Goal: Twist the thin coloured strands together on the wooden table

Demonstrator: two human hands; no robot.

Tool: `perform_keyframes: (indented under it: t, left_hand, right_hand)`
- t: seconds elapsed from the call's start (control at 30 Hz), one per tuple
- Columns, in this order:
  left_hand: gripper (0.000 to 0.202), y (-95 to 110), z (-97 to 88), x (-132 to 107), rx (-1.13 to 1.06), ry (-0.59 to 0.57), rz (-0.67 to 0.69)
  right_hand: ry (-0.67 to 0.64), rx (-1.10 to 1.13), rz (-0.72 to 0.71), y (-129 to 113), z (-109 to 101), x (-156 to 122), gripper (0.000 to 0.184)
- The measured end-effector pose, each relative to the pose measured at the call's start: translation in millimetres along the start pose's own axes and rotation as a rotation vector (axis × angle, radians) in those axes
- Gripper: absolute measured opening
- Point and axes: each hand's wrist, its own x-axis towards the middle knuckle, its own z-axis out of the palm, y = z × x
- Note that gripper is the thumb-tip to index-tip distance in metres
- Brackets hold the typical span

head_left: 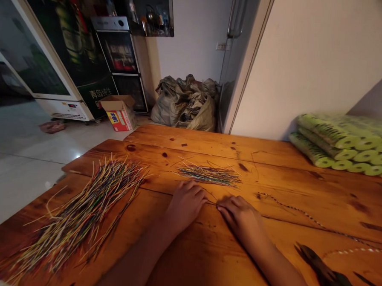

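My left hand (187, 202) rests low over the wooden table with its fingers curled in a pinch. Facing it, my right hand (242, 215) pinches too, thumb against fingers. A thin dark wire (211, 202) spans the small gap between the two sets of fingertips; its ends are hidden in the hands. Just beyond lies a small bundle of cut coloured wires (210, 174). To the left spreads a much larger heap of coloured wires (85, 210). Right of my right hand, a twisted two-tone cord (305, 215) trails toward the table's right side.
Dark-handled pliers (327, 271) lie at the lower right of the wooden table (184, 262). Yellow-green wrapped rolls (344, 142) are stacked at the back right. On the floor beyond are stuffed sacks (186, 102) and an open carton (120, 113).
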Motion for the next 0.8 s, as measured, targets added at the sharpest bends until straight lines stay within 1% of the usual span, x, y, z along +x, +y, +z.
perform_keyframes:
  t: [0.07, 0.13, 0.2, 0.27, 0.33, 0.43, 0.53, 0.63, 0.8]
  left_hand:
    - [0.016, -2, -0.1, 0, -0.037, 0.027, -0.01]
    - [0.018, -6, 0.5, 1, -0.06, 0.087, -0.068]
    - [0.023, -12, 2.0, 1, -0.066, 0.15, -0.149]
    - [0.028, -17, 4.3, 1, -0.053, 0.171, -0.191]
    - [0.027, -20, 7.1, 1, -0.023, 0.146, -0.174]
    - [0.026, -20, 10.6, 1, 0.024, 0.086, -0.131]
    - [0.027, -16, 11.5, -1, 0.031, 0.055, -0.121]
    - [0.028, -12, 10.9, -1, 0.012, 0.046, -0.103]
    - [0.031, -5, 13.9, -2, -0.037, 0.075, -0.091]
  right_hand:
    - [0.002, 0.016, 0.014, 2, -1, 0, 0.022]
    - [0.017, 0.036, 0.061, 4, -3, -1, 0.024]
    - [0.052, 0.061, 0.146, 7, -5, -2, 0.025]
    - [0.091, 0.074, 0.238, 10, -7, -3, 0.025]
    - [0.115, 0.077, 0.289, 10, -9, -4, 0.026]
    - [0.126, 0.097, 0.3, 10, -10, -4, 0.03]
    - [0.129, 0.129, 0.342, 12, -9, -4, 0.031]
    - [0.172, 0.188, 0.392, 16, -8, -4, 0.032]
    - [0.236, 0.387, 0.404, 28, -2, -4, 0.035]
